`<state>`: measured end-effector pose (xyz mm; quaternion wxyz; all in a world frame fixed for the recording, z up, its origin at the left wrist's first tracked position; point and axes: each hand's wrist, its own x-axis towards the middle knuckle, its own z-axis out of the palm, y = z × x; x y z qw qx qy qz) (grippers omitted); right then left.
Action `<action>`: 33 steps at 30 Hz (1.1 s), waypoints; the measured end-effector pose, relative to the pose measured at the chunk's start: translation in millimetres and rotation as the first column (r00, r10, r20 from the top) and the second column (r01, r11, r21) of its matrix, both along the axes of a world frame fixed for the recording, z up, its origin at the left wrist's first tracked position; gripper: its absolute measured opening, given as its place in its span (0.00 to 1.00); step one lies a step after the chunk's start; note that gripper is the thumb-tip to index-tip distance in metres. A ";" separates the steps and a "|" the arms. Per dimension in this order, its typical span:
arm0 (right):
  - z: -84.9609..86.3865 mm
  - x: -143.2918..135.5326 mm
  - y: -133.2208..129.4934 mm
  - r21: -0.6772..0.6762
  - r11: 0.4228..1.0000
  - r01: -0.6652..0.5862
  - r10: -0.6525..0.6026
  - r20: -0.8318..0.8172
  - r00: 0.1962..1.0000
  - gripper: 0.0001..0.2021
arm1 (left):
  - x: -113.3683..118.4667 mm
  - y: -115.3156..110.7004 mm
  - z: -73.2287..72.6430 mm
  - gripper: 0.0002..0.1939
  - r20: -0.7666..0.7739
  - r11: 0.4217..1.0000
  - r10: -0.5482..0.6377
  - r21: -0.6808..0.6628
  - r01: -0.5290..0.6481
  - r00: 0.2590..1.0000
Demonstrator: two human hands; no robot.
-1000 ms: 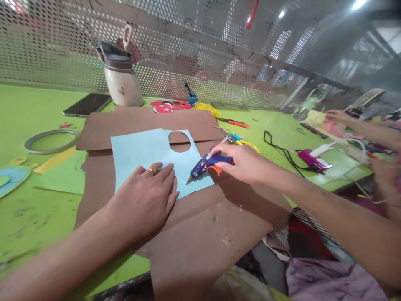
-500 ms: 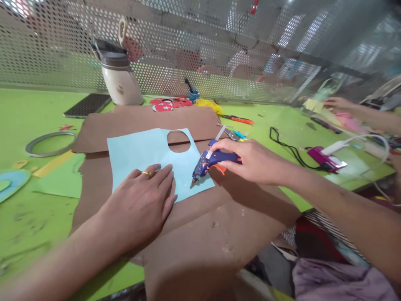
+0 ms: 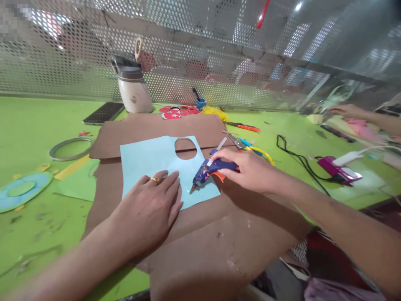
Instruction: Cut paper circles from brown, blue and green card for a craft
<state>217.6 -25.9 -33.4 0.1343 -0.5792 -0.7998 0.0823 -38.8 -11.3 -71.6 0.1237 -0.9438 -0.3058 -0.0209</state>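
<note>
A light blue paper sheet [image 3: 147, 159] with round cut-outs lies on brown cardboard [image 3: 194, 255]. My left hand [image 3: 153, 200], a ring on one finger, rests flat on the sheet with its fingers stretched out, holding it down. In my right hand [image 3: 247, 169] is a dark blue hot glue gun [image 3: 205, 170], gripped by its handle. Its nozzle points down and left, close above the sheet's right part; whether it touches the paper I cannot tell. A whitish glue stick [image 3: 222, 144] sticks up from its back.
Behind the cardboard stand a white tumbler [image 3: 134, 94] and a phone [image 3: 103, 113]. Scissors [image 3: 239, 142] lie beyond my right hand. A metal ring [image 3: 71, 149] and a blue paper ring [image 3: 40, 184] are at left. Another person's hand [image 3: 347, 110] handles paper at far right.
The camera view has shifted a little, so things appear slightly right and lower. Both hands keep nearly the same places on the sheet, the glue gun still over its right part.
</note>
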 end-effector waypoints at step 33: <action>-7.9 12.1 -15.4 -0.183 0.960 0.213 -0.274 -0.445 0.853 0.12 | -3.0 -2.8 1.3 0.19 0.089 0.999 0.042 -0.036 -0.039 0.995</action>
